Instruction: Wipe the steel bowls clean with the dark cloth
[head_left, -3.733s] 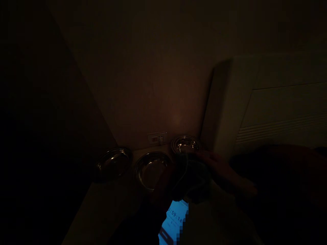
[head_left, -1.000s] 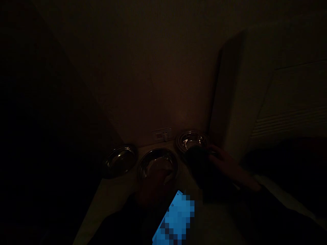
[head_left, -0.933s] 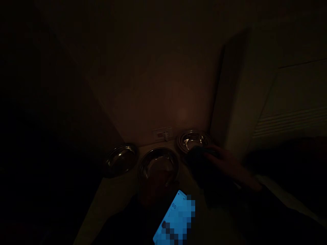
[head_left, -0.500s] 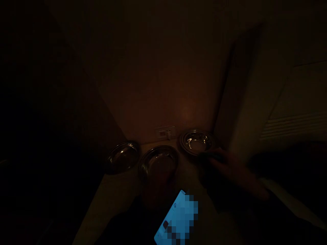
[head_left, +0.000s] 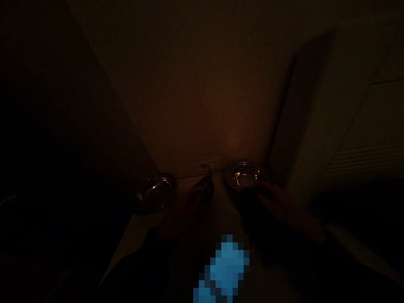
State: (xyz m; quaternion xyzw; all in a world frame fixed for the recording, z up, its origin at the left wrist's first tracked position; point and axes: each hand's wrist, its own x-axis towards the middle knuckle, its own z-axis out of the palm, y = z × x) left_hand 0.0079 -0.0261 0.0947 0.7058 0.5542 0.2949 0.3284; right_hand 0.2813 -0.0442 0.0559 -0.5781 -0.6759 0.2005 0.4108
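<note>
The scene is very dark. My left hand (head_left: 181,208) is closed on a shiny metal bowl (head_left: 205,188), which is tilted so that it looks narrow. My right hand (head_left: 280,204) is closed around a dark, limp thing that looks like a cloth (head_left: 252,210); its edges melt into shadow. Just beyond that hand lies a stack of shiny metal bowls (head_left: 234,174), rims nested; I cannot tell whether the cloth touches it. Another metal bowl (head_left: 157,194) rests to the left of my left hand.
A lit, blurred-out phone screen (head_left: 229,261) glows blue in front of me. The pale surface (head_left: 123,248) under the bowls meets a wall with a socket plate (head_left: 206,163). A dark upright panel (head_left: 299,97) and a slatted pale one (head_left: 366,158) stand on the right.
The middle bowl, seen broad before, is now tilted in my left hand. My right hand with the cloth has shifted slightly left, closer to the stacked bowls.
</note>
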